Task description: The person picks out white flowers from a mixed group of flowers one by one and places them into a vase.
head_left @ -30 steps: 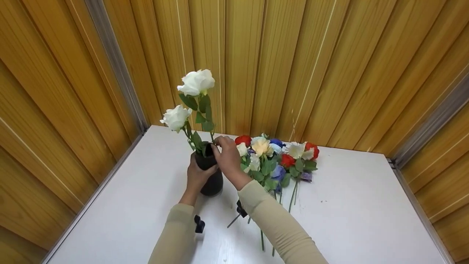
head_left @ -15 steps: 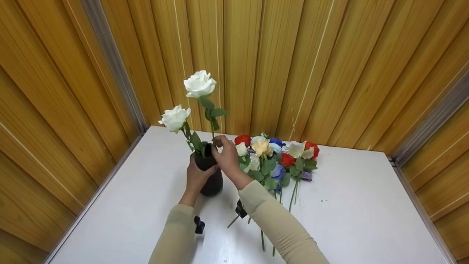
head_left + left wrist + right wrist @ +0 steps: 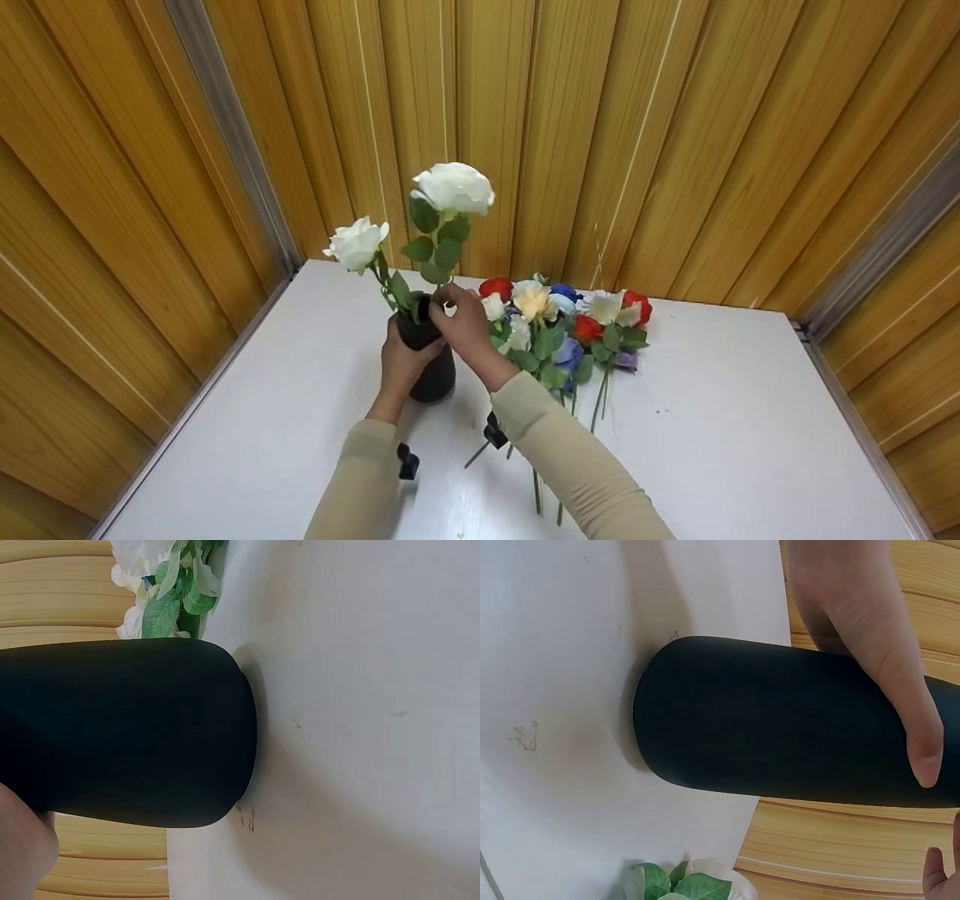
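A black vase [image 3: 433, 381] stands upright on the white table. My left hand [image 3: 401, 361] grips it just below the mouth, thumb across the near side. One white rose [image 3: 357, 244] leans left out of the vase. A second, taller white rose [image 3: 454, 187] rises at the right of the mouth, and my right hand [image 3: 463, 321] pinches its stem there with thumb and forefinger. In the right wrist view the left hand [image 3: 881, 645] wraps the dark vase [image 3: 780, 724]. The left wrist view shows the vase base [image 3: 202, 735] on the tabletop. The stem ends are hidden inside.
Artificial flowers lie piled right of the vase: red flowers [image 3: 589, 328], a peach flower [image 3: 535, 300], blue flowers [image 3: 568, 352] and white ones, their green stems [image 3: 537, 491] pointing toward the near edge. Wood-look panels [image 3: 495, 135] close off the back and sides.
The taller white rose has turned, and its bloom has shifted right and slightly down. My right hand stays by the mouth; my left hand and the vase have hardly moved.
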`<state>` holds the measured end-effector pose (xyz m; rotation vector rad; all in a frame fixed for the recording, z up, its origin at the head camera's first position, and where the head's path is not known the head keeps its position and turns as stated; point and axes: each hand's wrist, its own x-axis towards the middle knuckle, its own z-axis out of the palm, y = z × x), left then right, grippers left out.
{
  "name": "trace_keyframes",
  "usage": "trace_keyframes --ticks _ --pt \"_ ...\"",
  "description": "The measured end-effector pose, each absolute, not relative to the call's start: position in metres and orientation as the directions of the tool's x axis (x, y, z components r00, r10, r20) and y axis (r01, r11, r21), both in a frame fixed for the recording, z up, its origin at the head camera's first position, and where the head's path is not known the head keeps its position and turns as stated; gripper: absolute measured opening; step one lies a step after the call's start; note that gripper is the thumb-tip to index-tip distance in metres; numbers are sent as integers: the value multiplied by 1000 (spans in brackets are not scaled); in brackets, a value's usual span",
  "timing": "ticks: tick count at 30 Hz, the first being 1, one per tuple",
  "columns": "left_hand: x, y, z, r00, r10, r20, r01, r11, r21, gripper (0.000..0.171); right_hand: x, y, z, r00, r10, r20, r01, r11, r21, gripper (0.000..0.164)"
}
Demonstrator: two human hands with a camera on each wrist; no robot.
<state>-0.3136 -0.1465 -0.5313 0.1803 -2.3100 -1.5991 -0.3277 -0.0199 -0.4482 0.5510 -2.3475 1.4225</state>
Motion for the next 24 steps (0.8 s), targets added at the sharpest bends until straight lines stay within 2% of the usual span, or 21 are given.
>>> trace_keyframes --ticks 6,12,17,24 --pt "-312 -146 -531 -933 -299 199 81 365 927 99 -324 -20 -446 -879 -132 457 -467 427 -774 19" --pt "-310 -146 -530 -935 -295 196 78 369 926 100 -324 -17 -447 -842 -171 511 -526 470 -709 28" --pt "-310 -145 -530 -937 -290 196 84 358 930 99 -327 -16 -444 -843 -165 511 -519 499 -694 27" --pt "-309 -147 -530 -936 -289 200 89 356 930 99 -333 -14 -436 -873 -220 434 -482 520 -705 33"
